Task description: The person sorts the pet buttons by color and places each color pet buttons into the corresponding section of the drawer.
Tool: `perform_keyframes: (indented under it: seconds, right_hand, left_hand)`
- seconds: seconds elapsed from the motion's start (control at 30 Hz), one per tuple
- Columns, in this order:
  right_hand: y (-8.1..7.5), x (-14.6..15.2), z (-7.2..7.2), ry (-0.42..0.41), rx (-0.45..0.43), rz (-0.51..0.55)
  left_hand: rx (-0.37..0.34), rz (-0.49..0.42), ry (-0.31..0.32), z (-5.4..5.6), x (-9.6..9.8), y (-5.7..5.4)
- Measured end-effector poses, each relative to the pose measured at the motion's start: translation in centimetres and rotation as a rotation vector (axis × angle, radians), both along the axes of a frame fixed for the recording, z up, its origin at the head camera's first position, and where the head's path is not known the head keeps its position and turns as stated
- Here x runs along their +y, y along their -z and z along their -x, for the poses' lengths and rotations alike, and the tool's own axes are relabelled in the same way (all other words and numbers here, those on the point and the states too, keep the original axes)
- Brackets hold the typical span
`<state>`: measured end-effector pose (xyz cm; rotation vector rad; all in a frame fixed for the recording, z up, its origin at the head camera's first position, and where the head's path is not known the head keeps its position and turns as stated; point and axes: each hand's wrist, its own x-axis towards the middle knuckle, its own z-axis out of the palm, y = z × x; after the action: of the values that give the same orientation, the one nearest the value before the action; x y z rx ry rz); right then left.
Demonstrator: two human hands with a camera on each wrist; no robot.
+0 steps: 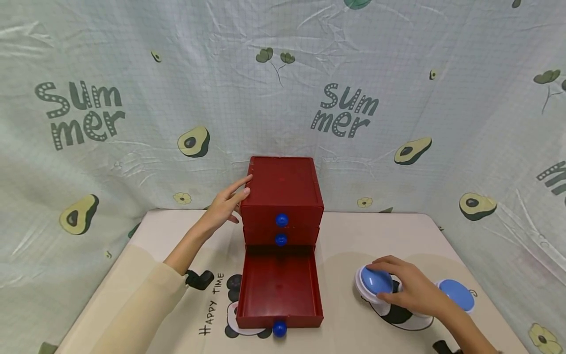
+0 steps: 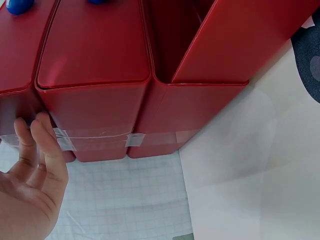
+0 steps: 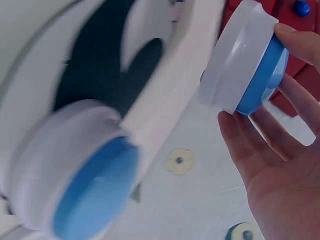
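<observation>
A red drawer cabinet (image 1: 283, 182) with blue knobs stands at the back of the table. Its bottom drawer (image 1: 279, 322) is pulled out, while the upper two are closed. My left hand (image 1: 221, 206) rests on the cabinet's left side near the top, fingers mostly straight; the left wrist view shows the fingertips (image 2: 39, 125) against the red wall. Right of the cabinet, my right hand (image 1: 409, 285) grips a round white push button (image 1: 376, 282) by its blue domed top, thumb on one side and fingers on the other.
A second blue-and-white push button (image 1: 457, 295) sits on the table right of my right wrist. The pale table mat (image 1: 345, 236) carries panda drawings and lettering. A printed curtain (image 1: 283, 113) hangs close behind the cabinet and along both sides.
</observation>
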<state>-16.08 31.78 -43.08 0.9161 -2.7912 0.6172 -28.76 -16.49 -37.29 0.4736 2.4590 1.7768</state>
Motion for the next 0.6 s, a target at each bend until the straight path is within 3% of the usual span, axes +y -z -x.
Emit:
perform_keyframes:
  seconds: [0.3, 0.6]
  right_hand:
    - [-2.7, -3.5, 1.1, -0.04, -0.057, -0.047]
    - [-4.5, -8.7, 2.4, -0.176, -0.109, -0.014]
  left_hand:
    - [-0.007, 0.0, -0.01, -0.2, 0.1, -0.1]
    - [-0.005, -0.005, -0.009, -0.2, 0.0, 0.0]
